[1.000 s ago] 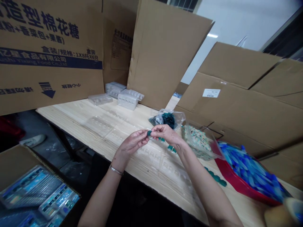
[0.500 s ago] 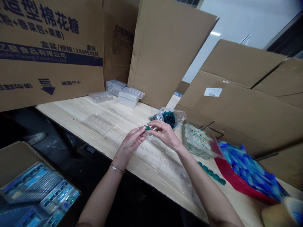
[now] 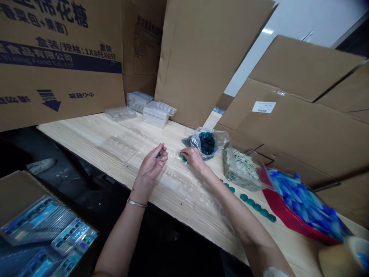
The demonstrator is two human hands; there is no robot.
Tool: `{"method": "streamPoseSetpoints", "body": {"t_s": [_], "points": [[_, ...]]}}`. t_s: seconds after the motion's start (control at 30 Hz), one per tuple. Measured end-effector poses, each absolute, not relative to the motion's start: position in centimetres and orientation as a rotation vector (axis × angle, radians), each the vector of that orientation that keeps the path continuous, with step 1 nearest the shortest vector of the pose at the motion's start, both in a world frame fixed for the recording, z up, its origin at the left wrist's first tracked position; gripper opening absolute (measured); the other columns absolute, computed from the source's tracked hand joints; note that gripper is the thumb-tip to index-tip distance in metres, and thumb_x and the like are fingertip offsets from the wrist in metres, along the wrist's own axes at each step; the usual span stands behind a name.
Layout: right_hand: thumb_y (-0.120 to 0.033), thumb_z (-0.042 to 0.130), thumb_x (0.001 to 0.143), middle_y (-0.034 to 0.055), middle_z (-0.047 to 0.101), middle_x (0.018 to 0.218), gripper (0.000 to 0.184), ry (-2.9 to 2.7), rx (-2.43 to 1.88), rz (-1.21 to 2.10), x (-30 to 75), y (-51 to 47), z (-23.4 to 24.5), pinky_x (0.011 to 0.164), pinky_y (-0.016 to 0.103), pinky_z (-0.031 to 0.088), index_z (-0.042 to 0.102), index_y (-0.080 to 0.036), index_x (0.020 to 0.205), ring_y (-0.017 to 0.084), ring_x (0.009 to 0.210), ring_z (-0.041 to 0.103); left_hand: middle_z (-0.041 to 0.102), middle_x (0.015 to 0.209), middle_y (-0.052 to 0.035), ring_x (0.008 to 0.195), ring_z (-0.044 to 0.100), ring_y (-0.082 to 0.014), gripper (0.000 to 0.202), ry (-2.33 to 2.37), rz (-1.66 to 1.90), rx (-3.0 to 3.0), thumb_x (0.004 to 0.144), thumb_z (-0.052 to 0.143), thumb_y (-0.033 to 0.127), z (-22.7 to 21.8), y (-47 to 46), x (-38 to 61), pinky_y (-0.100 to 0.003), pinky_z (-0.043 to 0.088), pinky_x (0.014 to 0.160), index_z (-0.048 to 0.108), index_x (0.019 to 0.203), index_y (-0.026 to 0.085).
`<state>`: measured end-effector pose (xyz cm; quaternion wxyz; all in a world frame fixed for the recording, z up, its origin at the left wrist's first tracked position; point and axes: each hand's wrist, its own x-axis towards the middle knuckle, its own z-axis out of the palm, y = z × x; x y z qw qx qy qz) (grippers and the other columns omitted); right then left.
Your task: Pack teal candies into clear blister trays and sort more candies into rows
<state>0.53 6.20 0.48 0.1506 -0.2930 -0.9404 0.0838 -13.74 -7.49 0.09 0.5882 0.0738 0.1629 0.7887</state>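
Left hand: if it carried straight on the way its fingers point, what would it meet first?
The left hand would probably meet the leaning cardboard sheet at the back, passing between the stacked clear trays and the bag of teal pieces; depth is unclear.

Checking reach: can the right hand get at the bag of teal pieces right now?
Likely yes: the right hand lies right beside the bag, with nothing between them.
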Motion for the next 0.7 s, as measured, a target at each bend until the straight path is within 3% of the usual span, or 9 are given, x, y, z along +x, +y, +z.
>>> {"method": "streamPoseSetpoints", "body": {"t_s": [0.17, 0.3, 0.5, 0.7], "points": [[-0.018, 0.049, 0.083, 0.0086, 0.07, 0.079, 0.023, -2.774, -0.907, 0.109, 0.0, 6.0, -0.5, 0.065, 0.022, 0.037, 0.07, -0.015, 0.074, 0.017, 0.079, 0.061, 0.057, 0.073, -0.0041, 0.056, 0.051, -0.0045, 0.007, 0.295, 1.798, 0.085, 0.083, 0.05, 0.01, 0.1, -7.3, -13.8, -0.013, 0.036, 0.042, 0.057, 0.082, 0.009], [-0.02, 0.048, 0.084, 0.0092, 0.069, 0.078, 0.025, -2.804, -0.895, 0.06, 0.1, 6.3, -1.0, 0.068, 0.024, 0.037, 0.068, -0.014, 0.071, 0.018, 0.083, 0.058, 0.059, 0.077, -0.008, 0.071, 0.06, -0.0108, 0.016, 0.252, 1.826, -0.024, 0.087, 0.044, 0.018, 0.2, -7.2, -13.7, -0.018, 0.048, 0.055, 0.057, 0.083, 0.008], [-0.025, 0.051, 0.085, 0.0101, 0.066, 0.096, 0.02, -2.547, -0.585, 0.194, 0.6, 3.8, 1.3, 0.082, 0.03, 0.041, 0.064, -0.016, 0.097, 0.02, 0.09, 0.057, 0.061, 0.097, -0.015, 0.099, 0.06, -0.0224, 0.025, 0.294, 1.878, -0.025, 0.088, 0.042, 0.029, 0.3, -7.2, -12.6, -0.034, 0.052, 0.08, 0.057, 0.086, 0.009], [-0.02, 0.056, 0.08, 0.0065, 0.063, 0.094, 0.02, -2.502, -0.322, 0.417, -1.5, -1.1, 4.0, 0.082, 0.031, 0.043, 0.064, -0.019, 0.099, 0.018, 0.089, 0.055, 0.063, 0.099, -0.014, 0.092, 0.062, -0.0191, 0.035, 0.33, 1.852, 0.114, 0.089, 0.037, 0.036, 0.6, -7.0, -11.3, -0.031, 0.05, 0.081, 0.057, 0.097, 0.008]]}}
